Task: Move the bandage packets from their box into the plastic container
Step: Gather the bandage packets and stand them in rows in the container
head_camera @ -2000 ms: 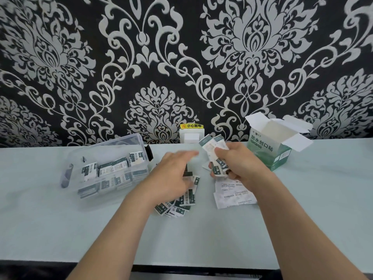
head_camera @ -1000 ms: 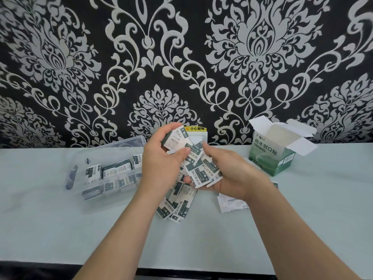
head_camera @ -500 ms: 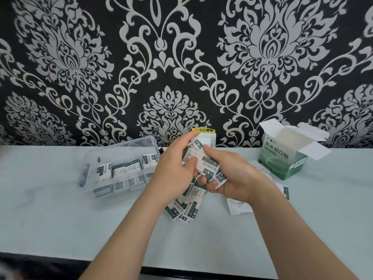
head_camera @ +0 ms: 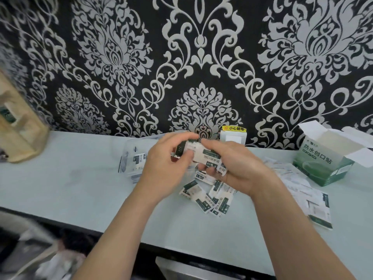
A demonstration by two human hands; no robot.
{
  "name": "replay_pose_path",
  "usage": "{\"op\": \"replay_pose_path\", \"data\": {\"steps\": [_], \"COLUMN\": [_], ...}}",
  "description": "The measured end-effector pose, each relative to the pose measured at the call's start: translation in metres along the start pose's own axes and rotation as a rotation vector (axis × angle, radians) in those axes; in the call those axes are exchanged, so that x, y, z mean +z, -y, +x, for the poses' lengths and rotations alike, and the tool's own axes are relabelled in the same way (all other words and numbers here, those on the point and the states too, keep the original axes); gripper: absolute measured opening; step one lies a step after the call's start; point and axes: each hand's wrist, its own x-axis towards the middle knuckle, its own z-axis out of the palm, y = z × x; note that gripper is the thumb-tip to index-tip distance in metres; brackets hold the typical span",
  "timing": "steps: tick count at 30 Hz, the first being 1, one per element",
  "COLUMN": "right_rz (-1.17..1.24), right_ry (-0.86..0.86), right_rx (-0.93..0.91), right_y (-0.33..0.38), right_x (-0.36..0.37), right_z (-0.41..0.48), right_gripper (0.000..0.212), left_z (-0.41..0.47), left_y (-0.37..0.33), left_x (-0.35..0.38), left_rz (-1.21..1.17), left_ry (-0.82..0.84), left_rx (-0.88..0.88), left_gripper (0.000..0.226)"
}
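Two bare forearms reach in from the near edge over the pale counter (head_camera: 60,178). Loose packets (head_camera: 210,197) lie scattered just below the hands, and a leaflet (head_camera: 319,211) lies to the right. Above them the left hand (head_camera: 167,170) and right hand (head_camera: 238,166) meet, fingers (head_camera: 214,143) of both curled closed on a small stack of packets (head_camera: 203,156) held off the counter. Behind the left hand sits the clear container (head_camera: 131,158), partly hidden, with some packets inside. Far right stands the green box (head_camera: 321,166), flaps open. A white socket (head_camera: 233,136) with a yellow label is on the patterned wall (head_camera: 201,57); a wooden rack (head_camera: 18,134) stands far left.
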Motion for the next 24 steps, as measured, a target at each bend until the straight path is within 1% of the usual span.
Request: {"op": "replay_pose_path", "data": {"steps": [3, 7, 11, 16, 18, 21, 22, 24], "right_rz": [0.036, -0.009, 0.035, 0.007, 0.014, 0.103, 0.077, -0.049], "right_ry": [-0.080, -0.146, -0.146, -0.067, -0.037, -0.075, -0.102, -0.133], "right_rx": [-0.067, -0.101, -0.101, -0.092, -0.136, -0.240, -0.270, -0.306], "right_y": [-0.002, -0.005, -0.004, -0.005, -0.007, -0.007, -0.007, -0.009], "right_x": [0.017, 0.038, 0.045, 0.048, 0.049, 0.049, 0.050, 0.053], "right_z": [0.005, 0.011, 0.010, 0.011, 0.012, 0.012, 0.012, 0.014], "right_gripper": [0.019, 0.018, 0.019, 0.012, 0.011, 0.014, 0.016, 0.022], "left_z": [-0.005, -0.011, -0.011, -0.013, -0.013, -0.011, -0.010, -0.010], "left_y": [0.007, 0.013, 0.012, 0.009, 0.009, 0.012, 0.012, 0.011], "left_x": [-0.014, -0.024, -0.028, -0.028, -0.026, -0.029, -0.029, -0.027], "left_rz": [-0.063, -0.113, -0.152, -0.169, -0.159, -0.164, -0.176, -0.171], "left_ry": [-0.013, 0.010, 0.015, 0.057, 0.038, -0.046, -0.063, -0.060], "left_rx": [-0.083, -0.110, -0.100, -0.086, -0.093, -0.134, -0.150, -0.163], "left_gripper": [0.029, 0.029, 0.032, 0.040, 0.037, 0.030, 0.028, 0.025]}}
